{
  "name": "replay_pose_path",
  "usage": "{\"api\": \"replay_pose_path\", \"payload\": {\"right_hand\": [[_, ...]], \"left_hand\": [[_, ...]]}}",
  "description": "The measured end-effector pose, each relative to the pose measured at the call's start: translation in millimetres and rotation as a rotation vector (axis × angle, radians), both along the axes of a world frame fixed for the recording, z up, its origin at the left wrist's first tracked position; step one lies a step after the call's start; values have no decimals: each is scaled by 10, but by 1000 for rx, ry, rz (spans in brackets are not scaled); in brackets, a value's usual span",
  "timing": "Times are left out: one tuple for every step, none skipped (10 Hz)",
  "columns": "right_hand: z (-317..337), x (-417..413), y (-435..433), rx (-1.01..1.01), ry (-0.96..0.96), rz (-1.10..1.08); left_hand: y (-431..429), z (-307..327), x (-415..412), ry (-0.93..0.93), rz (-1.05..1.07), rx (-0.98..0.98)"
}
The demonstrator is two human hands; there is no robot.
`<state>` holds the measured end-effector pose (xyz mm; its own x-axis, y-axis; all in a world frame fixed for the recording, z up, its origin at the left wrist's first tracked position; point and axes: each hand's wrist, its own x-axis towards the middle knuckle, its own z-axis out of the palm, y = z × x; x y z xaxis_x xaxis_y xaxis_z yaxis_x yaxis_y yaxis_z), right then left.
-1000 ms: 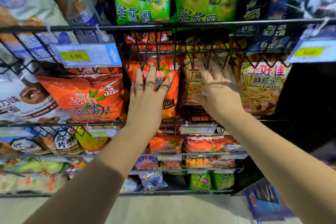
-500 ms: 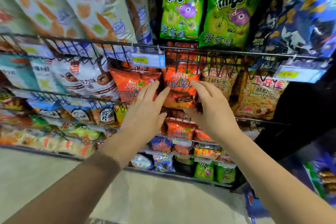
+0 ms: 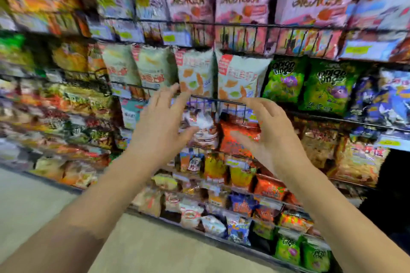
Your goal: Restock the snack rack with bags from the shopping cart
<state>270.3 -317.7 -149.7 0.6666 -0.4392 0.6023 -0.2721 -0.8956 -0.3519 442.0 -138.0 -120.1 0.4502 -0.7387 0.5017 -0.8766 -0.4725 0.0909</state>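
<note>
In the head view, much smeared by blur, the left grip (image 3: pixel 159 126) and the right grip (image 3: pixel 268 137) are held wide, fingers spread and palms turned toward each other, and nothing is held in either. An orange bag (image 3: pixel 240 139) is seen in the gap between them, on the far side, nearer the right grip and just past its thumb; whether it is touched cannot be told. It stands behind the wire front of the snack rack (image 3: pixel 221 101), whose rail runs above and beyond both grips. A white bag (image 3: pixel 203 127) stands just inside the left grip's thumb. The shopping cart is not seen here, so the next bag would have to be sought out of view. It is judged that the orange bag could lean forward over the low wire and slide out if it is left unsettled. The white bag could be knocked askew by a careless sweep of the left grip, and crisps could be crushed if the bags are pressed hard.
</note>
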Motion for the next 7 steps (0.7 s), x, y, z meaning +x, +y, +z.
{"api": "replay_pose_path", "payload": {"right_hand": [[327, 344, 753, -51, -51, 39], [605, 682, 1504, -10, -58, 99], [800, 996, 2172, -3, -78, 151], [951, 1297, 2733, 13, -47, 201], [1069, 1604, 3135, 52, -5, 257], [1136, 1927, 3395, 95, 19, 296], [1200, 2240, 3573, 108, -5, 279]], "left_hand": [[811, 355, 303, -42, 7, -69], [1598, 620, 574, -52, 23, -109], [2362, 768, 773, -17, 28, -179], [3028, 839, 945, 13, 60, -218], [3500, 876, 1160, 52, 106, -234], [3812, 893, 1417, 56, 111, -267], [4017, 942, 1715, 64, 135, -253]]}}
